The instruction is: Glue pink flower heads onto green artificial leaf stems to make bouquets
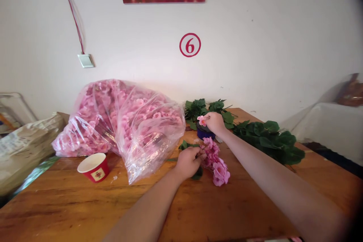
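My left hand grips the green stem of an artificial flower branch that lies on the wooden table, with several pink blossoms fixed along it. My right hand reaches farther back and pinches a single loose pink blossom just above a small dark blue container. Both forearms stretch out over the table from the near edge.
Clear plastic bags full of pink blossoms sit left of my hands. A red paper cup stands in front of them. Green leafy stems lie at the back right. Sacks are at the far left, a covered table at the right.
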